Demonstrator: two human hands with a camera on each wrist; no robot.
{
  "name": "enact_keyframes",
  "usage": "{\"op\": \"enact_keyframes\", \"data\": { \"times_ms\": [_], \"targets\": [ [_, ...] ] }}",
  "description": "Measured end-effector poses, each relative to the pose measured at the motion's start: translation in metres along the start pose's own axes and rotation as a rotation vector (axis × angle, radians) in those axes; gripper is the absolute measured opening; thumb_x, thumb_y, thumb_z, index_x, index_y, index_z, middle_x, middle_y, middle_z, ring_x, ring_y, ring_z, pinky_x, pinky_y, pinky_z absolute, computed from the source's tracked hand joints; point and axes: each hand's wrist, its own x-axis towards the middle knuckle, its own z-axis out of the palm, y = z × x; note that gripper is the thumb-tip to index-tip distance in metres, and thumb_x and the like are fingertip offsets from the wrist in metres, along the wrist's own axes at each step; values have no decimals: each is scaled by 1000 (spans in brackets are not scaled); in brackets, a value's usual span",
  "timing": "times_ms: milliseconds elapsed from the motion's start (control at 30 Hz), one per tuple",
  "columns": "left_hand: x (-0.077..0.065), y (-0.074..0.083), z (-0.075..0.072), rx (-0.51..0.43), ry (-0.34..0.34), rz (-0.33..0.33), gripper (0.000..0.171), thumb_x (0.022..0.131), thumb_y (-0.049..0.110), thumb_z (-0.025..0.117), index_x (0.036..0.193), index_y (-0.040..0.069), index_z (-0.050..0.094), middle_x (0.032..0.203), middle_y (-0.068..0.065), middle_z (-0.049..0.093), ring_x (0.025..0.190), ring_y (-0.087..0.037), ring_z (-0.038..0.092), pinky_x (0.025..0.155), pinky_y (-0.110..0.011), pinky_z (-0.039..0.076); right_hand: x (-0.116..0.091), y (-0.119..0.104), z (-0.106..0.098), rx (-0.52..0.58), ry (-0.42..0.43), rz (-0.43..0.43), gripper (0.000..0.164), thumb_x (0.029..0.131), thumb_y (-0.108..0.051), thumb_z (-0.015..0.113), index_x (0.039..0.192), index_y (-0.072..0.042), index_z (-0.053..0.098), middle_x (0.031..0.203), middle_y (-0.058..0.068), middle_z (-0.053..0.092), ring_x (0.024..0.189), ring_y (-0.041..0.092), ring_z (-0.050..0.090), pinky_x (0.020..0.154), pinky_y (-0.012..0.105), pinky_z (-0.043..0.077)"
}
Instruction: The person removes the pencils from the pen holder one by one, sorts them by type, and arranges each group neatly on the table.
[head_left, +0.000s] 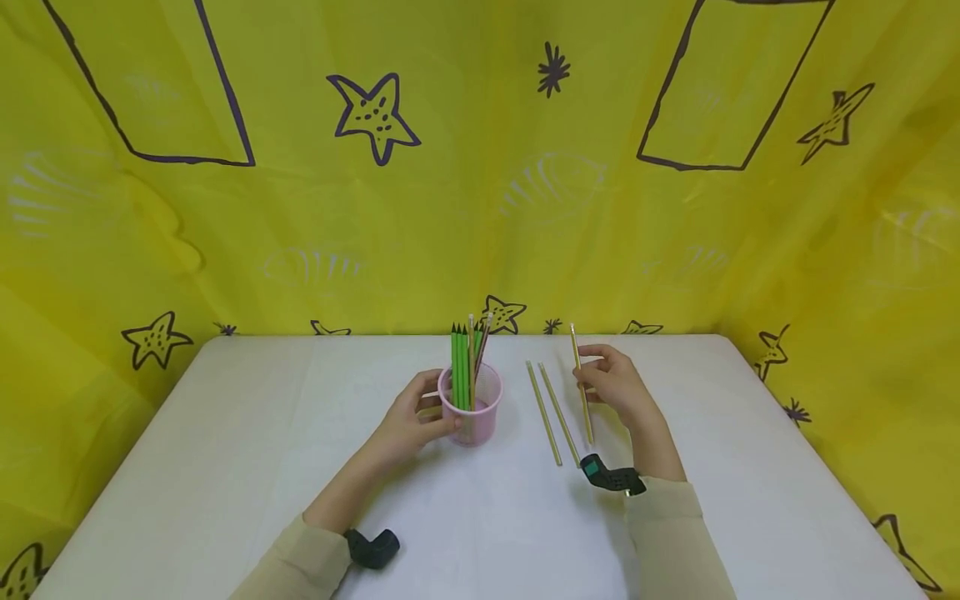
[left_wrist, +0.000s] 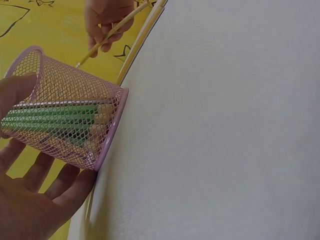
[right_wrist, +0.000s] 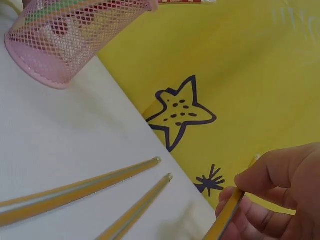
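A pink mesh pencil cup (head_left: pixel 480 417) stands on the white table, and my left hand (head_left: pixel 412 421) grips it round its left side, thumb in front. Several green pencils (head_left: pixel 459 375) with dark points up stand in it, along with a gold pencil (head_left: pixel 472 350) and a dark reddish one (head_left: pixel 483 337). To the right, my right hand (head_left: pixel 611 383) pinches a gold pencil (head_left: pixel 582 392) between thumb and fingers, eraser end up. Two more gold pencils (head_left: pixel 543 412) (head_left: pixel 560 412) lie side by side between the cup and that hand.
The white table (head_left: pixel 247 450) ends at a yellow cloth backdrop (head_left: pixel 450 208) printed with starfish and shells. Dark wrist devices sit on both wrists, the left one (head_left: pixel 372 550) and the right one (head_left: pixel 611 477), next to beige sleeves.
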Motion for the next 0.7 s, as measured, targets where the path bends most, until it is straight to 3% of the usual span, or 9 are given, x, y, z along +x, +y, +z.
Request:
{"op": "enact_keyframes", "data": {
  "times_ms": [433,700],
  "targets": [
    [3,2,0,27,3,5,72,85,6,77,145,11,40,144,-19,48,129,-39,53,105,-49,48,5,11,5,-139,-13,45,46,91,-6,57,135,3,51,91,13,62,68,15,56,58,26,52],
    [1,2,0,33,7,-6,72,85,7,78,146,12,40,145,-19,48,130,-39,53,106,-50,47,6,12,9,-227,-35,81,45,90,-4,57,134,1,54,87,13,62,59,14,55,54,24,48]
  ]
}}
